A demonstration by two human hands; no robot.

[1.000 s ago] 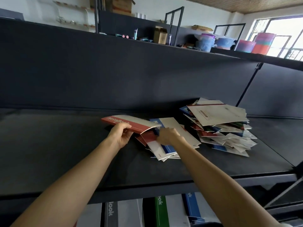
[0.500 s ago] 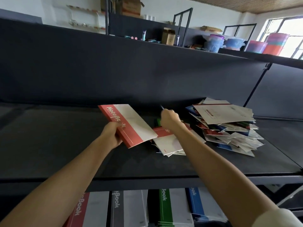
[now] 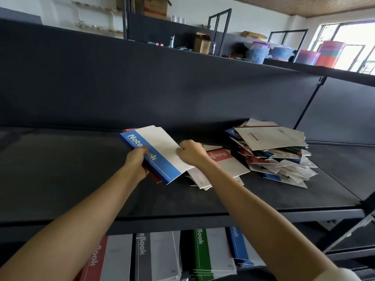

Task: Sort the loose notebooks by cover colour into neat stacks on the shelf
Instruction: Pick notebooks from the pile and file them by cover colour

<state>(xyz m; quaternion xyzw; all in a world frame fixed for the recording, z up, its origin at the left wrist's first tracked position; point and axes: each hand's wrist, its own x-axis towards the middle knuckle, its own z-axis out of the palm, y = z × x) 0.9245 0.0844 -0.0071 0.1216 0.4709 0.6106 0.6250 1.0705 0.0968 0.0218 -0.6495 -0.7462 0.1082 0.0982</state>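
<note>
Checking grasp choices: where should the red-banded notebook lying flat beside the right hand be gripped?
Likely the near white edge of the red-banded notebook, coming from the person's side: it lies flat on other notebooks and that edge is bare.

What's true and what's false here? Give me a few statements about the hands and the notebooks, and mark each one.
1. The left hand grips a blue notebook. True.
2. The messy pile lies left of both hands. False: it lies to their right.
3. A red notebook lies flat on the shelf beside the right hand. True.
4. Below the shelf there are only green notebooks. False: the lower stacks show red, grey, green and blue covers.
</note>
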